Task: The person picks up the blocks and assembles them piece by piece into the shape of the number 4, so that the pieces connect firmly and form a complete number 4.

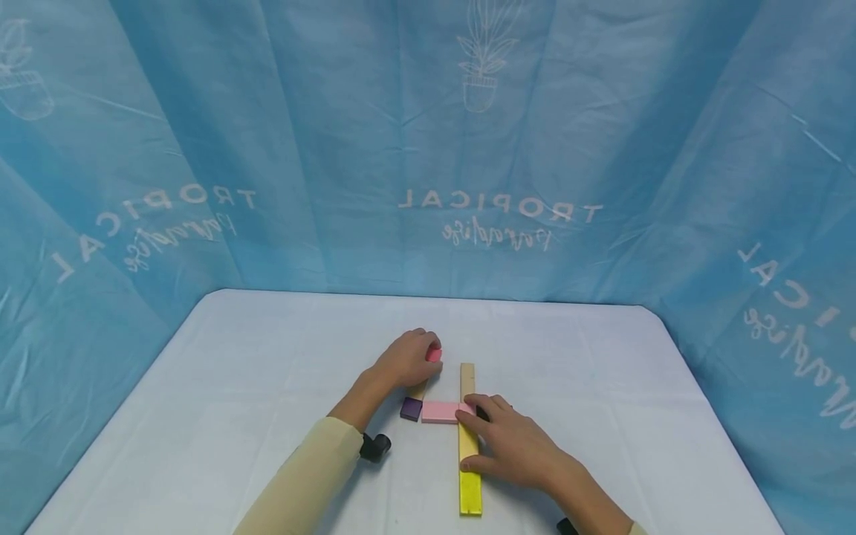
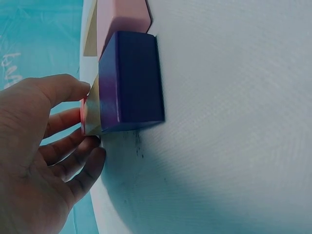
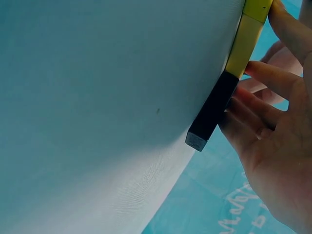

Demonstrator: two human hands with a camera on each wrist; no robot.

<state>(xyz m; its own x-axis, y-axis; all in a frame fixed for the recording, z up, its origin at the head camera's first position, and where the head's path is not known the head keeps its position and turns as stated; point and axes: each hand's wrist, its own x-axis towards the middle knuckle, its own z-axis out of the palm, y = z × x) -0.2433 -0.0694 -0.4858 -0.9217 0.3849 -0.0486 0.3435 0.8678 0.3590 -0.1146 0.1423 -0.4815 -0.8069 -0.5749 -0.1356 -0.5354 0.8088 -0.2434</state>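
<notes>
My left hand (image 1: 409,360) pinches a coral-pink block (image 1: 434,355) between thumb and fingers, at the far end of a plain wooden block (image 1: 417,390). That wooden block meets a purple block (image 1: 411,409), which stands close beside a light pink block (image 1: 440,412). My right hand (image 1: 511,446) lies over a lengthwise row, its fingers fairly straight. The row has a yellow block (image 1: 470,494) at the near end and a plain wooden block (image 1: 467,379) at the far end. In the right wrist view, the fingers touch a black block (image 3: 212,109) beside the row.
White cloth covers the table (image 1: 200,416). Blue printed curtains (image 1: 321,148) hang behind it and along both sides. A black wrist device (image 1: 376,447) sits at the left wrist.
</notes>
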